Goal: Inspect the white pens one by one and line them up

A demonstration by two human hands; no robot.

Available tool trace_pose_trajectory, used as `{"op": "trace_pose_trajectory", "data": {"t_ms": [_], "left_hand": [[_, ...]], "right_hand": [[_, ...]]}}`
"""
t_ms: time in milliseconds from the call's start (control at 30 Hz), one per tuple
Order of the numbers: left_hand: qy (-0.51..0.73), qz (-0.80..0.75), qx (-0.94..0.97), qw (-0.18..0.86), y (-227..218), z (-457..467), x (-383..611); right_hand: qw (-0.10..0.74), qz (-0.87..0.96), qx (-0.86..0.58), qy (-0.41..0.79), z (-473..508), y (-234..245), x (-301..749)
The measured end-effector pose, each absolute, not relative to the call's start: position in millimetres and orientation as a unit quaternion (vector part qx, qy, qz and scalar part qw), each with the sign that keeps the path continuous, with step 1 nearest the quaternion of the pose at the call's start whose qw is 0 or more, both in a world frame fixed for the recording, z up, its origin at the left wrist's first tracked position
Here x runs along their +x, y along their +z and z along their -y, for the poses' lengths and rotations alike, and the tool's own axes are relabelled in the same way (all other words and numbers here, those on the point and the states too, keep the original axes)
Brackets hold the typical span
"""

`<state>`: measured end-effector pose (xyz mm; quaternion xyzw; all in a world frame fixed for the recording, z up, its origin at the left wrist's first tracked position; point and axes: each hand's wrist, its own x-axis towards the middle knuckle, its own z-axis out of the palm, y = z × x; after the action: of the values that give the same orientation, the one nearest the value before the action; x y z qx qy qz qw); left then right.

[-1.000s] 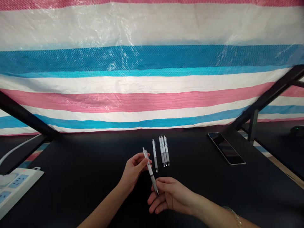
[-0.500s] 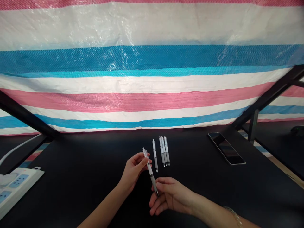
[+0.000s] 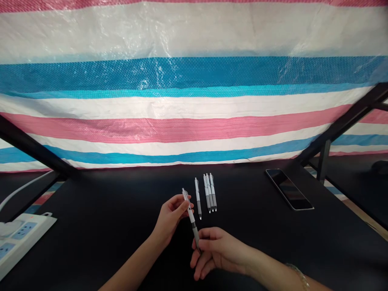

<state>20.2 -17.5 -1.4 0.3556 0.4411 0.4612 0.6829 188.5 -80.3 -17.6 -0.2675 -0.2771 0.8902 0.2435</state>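
Observation:
A white pen (image 3: 190,212) with a clear clip and a grey grip slants between my two hands above the black table. My left hand (image 3: 172,214) pinches its upper barrel between thumb and fingers. Closed on the grey grip is my right hand (image 3: 220,248), its thumb and index finger on the lower end, the other fingers loosely curled; the tip is largely covered. Just beyond my hands lies a similar single pen (image 3: 198,198), tip toward me. To its right, three more pens (image 3: 209,193) lie side by side.
A phone (image 3: 289,189) lies on the right of the black table (image 3: 121,202). At the left edge is a white power strip (image 3: 28,238) with a cable. Dark metal bars (image 3: 324,133) flank the table, and a striped plastic sheet (image 3: 194,105) hangs behind it.
My right thumb and fingers have shifted slightly on the grip and now cover the pen's tip. A dark band between barrel and grip looks a little longer. My left hand stays put.

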Motion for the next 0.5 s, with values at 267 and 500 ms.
{"op": "trace_pose_trajectory", "data": {"t_ms": [267, 500], "left_hand": [[0.521, -0.434, 0.315, 0.664, -2.8, 13.9, 16.6], [0.568, -0.443, 0.282, 0.634, 0.6, 2.9, 8.3]], "right_hand": [[0.204, 0.302, -0.283, 0.887, 79.2, -14.7, 190.0], [0.192, 0.315, -0.281, 0.886, 79.7, -15.1, 190.3]]}}
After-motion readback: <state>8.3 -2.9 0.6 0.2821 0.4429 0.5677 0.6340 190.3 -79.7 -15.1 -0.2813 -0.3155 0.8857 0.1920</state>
